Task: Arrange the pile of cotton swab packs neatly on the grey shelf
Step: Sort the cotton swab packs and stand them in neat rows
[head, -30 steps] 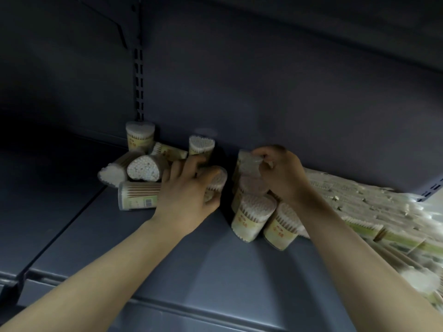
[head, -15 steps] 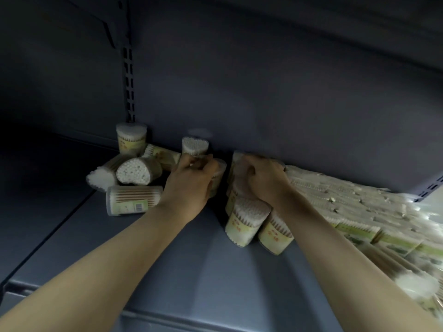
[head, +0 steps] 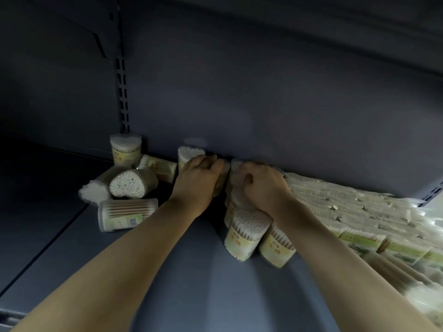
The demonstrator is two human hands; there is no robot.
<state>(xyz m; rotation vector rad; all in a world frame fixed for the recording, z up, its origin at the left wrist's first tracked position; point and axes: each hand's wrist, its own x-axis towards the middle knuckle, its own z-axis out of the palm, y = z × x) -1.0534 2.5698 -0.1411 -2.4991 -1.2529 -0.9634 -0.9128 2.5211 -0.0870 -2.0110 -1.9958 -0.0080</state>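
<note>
Cotton swab packs lie on the grey shelf [head: 191, 283]. A loose pile at the left holds a toppled heart-shaped pack [head: 131, 183], a pack on its side [head: 127, 214] and an upright one [head: 125, 149] by the back wall. My left hand [head: 199, 180] grips a pack [head: 221, 180] near the back wall, mostly hidden under the fingers. Right beside it, my right hand [head: 261, 185] rests with curled fingers on top of the upright row of packs [head: 247, 233]; whether it grips one is unclear.
Flat wrapped swab bundles [head: 359, 212] fill the shelf to the right of the row. A slotted upright post [head: 122, 92] runs up the back wall at left. Another upright pack [head: 189, 155] stands behind my left hand. An adjoining shelf panel [head: 36, 212] lies at left.
My left hand has carried its pack back and to the right, up against the row. My right hand has lowered onto the tops of the row's rear packs.
</note>
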